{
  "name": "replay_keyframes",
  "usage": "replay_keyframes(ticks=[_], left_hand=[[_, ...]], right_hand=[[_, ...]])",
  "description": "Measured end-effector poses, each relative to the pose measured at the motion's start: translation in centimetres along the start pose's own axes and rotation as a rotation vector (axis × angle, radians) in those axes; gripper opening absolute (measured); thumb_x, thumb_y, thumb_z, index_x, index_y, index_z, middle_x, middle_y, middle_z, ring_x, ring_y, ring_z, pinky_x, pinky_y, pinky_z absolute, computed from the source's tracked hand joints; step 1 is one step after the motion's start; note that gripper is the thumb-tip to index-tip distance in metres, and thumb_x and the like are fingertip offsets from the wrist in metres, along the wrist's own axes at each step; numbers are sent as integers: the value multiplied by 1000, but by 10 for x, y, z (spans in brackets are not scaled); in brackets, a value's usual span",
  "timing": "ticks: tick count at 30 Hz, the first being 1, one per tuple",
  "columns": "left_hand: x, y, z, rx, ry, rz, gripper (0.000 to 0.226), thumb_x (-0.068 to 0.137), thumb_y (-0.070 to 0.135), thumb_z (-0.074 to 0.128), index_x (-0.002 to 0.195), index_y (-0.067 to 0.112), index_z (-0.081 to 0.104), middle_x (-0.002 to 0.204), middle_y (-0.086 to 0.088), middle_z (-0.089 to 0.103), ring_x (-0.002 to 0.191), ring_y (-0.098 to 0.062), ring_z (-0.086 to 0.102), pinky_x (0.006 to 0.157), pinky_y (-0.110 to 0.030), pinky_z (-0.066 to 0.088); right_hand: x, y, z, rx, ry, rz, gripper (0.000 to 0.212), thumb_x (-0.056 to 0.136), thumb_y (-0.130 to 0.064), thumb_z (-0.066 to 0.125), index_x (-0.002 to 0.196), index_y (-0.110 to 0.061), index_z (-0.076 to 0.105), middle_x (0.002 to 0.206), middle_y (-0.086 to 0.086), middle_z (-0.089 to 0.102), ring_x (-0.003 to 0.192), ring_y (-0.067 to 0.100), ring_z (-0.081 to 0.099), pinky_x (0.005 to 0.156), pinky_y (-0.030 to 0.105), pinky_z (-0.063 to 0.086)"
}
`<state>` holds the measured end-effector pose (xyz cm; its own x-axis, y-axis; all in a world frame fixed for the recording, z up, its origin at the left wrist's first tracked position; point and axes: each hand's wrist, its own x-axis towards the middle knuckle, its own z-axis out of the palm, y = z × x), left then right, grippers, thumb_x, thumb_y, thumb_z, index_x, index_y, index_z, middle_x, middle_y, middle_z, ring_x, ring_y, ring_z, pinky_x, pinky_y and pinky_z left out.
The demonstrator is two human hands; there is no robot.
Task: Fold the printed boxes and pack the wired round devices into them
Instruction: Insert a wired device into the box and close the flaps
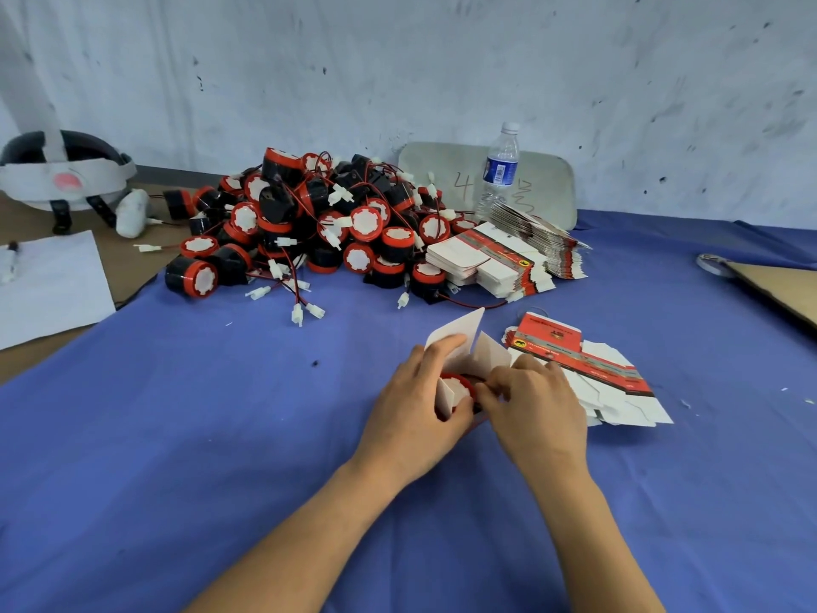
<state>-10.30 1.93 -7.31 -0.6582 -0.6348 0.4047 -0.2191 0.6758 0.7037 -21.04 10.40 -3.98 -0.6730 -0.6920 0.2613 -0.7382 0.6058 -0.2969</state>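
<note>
At the far left a white sheet (48, 285) is lying on the brown table (26, 214), and a white headset (66, 174) is sitting behind it by the wall. Right of these, a pile (309, 214) of black-and-red round devices is sprawling over the far part of the blue cloth (177, 435), with red and black wires ending in white plugs trailing out toward the near side. In the middle, near the person, the left hand (415, 404) is gripping an open box (455, 334) from its left side, fingers curling round it and reaching onto a raised white flap. A device (455, 387) is sitting inside the box, its red rim and white face showing between the two hands. The right hand (539, 404) is pinching the box's right edge just beside the device, fingers bent tight; what lies under those fingertips is hidden. Beyond the hands, a stack (495, 263) of flat printed boxes is lying against the pile's right edge, and a bottle (499, 170) is standing upright behind it, in front of a grey board (552, 183) leaning on the wall. Just right of the right hand, a smaller fan of flats (619, 378) is lying on the cloth, touching that hand. At the far right a piece of cardboard (782, 289) is resting on the cloth
</note>
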Motion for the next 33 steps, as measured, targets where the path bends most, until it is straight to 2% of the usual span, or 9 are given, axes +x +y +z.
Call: replay_keyframes(ticks=[3,7,10,12,15,19,24,28,33], left_hand=[[0,-1,1,-25,6,-12,58,84,35,58,129,53,26,127,24,41,108,-4,49,82,-25,47],[2,-4,0,-23,27,-30,62,85,34,62,127,57,23,123,26,39,98,-2,46,72,-17,42],[2,-5,0,-56,21,-45,58,86,30,60,127,55,26,127,23,41,99,-1,48,78,-28,50],[4,-6,-1,-81,12,-65,56,86,25,58,126,54,31,128,20,45,95,-2,51,81,-29,50],[6,-8,-1,-128,-20,-73,53,87,20,56,126,51,36,126,19,48,75,3,48,74,-15,42],[8,-10,-4,-161,-46,-67,54,87,15,57,129,46,41,122,17,52,71,11,46,69,-4,34],[11,-11,-7,-169,-48,-71,56,87,16,58,131,46,41,115,18,52,70,10,46,75,-16,40],[9,-10,-6,-182,-49,-64,53,87,23,59,128,51,39,122,19,51,73,5,48,75,-14,39],[8,-5,-13,-497,-117,-100,40,89,45,36,127,50,44,135,16,46,110,-1,51,100,-23,40]], right_hand=[[-4,1,0,-38,21,-5,24,92,-39,56,89,-26,76,122,-3,42,113,22,24,80,31,41],[-8,5,-4,168,-75,-88,27,87,-34,51,76,-30,76,155,-23,14,136,8,1,104,37,33],[-8,14,-9,342,-226,-190,29,89,-25,50,93,-40,74,152,-30,15,141,3,3,108,30,22],[-5,23,-9,452,-287,-229,30,94,-16,52,105,-34,73,148,-24,31,137,8,24,110,25,26],[-2,28,-6,536,-247,-268,22,94,-12,59,103,-22,76,111,-16,58,103,-3,53,87,16,43],[2,24,-1,476,-124,-273,12,90,-12,65,88,-17,76,77,-15,51,76,-2,53,65,12,37],[2,23,0,311,-139,-233,15,94,-30,59,90,-25,73,76,-14,46,71,1,49,63,30,40],[-2,20,-4,337,-274,-194,24,90,-47,51,86,-36,72,92,-9,56,86,9,54,78,39,47],[-3,19,1,405,-244,-212,20,91,-37,57,95,-31,76,95,-13,56,88,-6,51,71,8,38]])
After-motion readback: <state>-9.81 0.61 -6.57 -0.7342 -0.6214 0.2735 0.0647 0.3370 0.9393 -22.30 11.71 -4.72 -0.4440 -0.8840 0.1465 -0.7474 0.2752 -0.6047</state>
